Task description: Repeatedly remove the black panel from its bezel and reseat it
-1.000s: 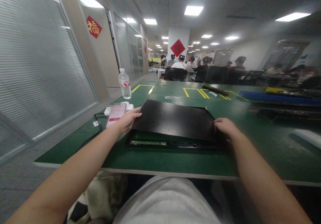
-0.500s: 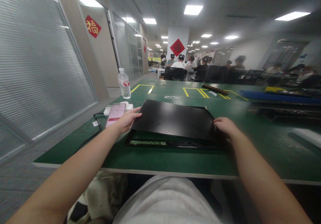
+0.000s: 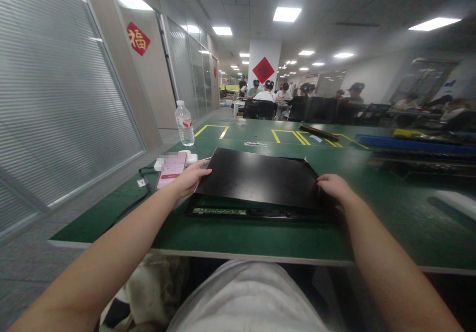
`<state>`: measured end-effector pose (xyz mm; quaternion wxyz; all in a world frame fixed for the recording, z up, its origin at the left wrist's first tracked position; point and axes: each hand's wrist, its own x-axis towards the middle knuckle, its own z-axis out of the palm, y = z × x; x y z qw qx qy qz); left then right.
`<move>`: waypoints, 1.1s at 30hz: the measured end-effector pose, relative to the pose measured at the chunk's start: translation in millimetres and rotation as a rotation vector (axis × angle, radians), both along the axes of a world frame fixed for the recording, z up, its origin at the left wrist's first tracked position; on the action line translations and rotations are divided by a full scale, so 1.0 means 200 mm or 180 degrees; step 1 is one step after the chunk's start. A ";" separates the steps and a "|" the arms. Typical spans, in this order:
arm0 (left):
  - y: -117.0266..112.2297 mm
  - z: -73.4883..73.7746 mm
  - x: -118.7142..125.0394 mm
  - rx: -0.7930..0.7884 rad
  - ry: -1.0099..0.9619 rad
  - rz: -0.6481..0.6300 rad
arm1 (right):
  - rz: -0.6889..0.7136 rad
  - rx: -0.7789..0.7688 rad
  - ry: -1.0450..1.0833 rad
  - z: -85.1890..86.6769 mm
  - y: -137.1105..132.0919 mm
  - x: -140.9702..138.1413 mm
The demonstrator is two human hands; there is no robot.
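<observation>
A thin, flat black panel (image 3: 256, 175) lies tilted in front of me, its near edge raised over a black frame (image 3: 275, 216). My left hand (image 3: 191, 177) grips the panel's left edge, thumb on top and fingers along the side. At the opposite edge, my right hand (image 3: 334, 187) pinches the right side between thumb and fingers. A green circuit strip (image 3: 219, 212) shows along the frame's near side, below the panel. Most of the frame's inside is hidden under the panel.
A phone (image 3: 172, 169) with a pink screen lies left of the panel, by a white charger and black cable. A water bottle (image 3: 185, 123) stands behind it. Dark strips and a blue bar (image 3: 409, 143) lie at the right. Several people sit farther back.
The panel has shifted very slightly, with its near edge a touch lower. Both hands keep the same hold.
</observation>
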<state>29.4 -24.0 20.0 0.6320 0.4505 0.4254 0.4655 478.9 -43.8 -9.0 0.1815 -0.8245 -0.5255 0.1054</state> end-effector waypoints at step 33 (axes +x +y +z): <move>0.06 -0.07 -0.06 0.0604 0.0661 0.0331 | -0.0021 0.0061 0.0241 -0.02 0.00 0.03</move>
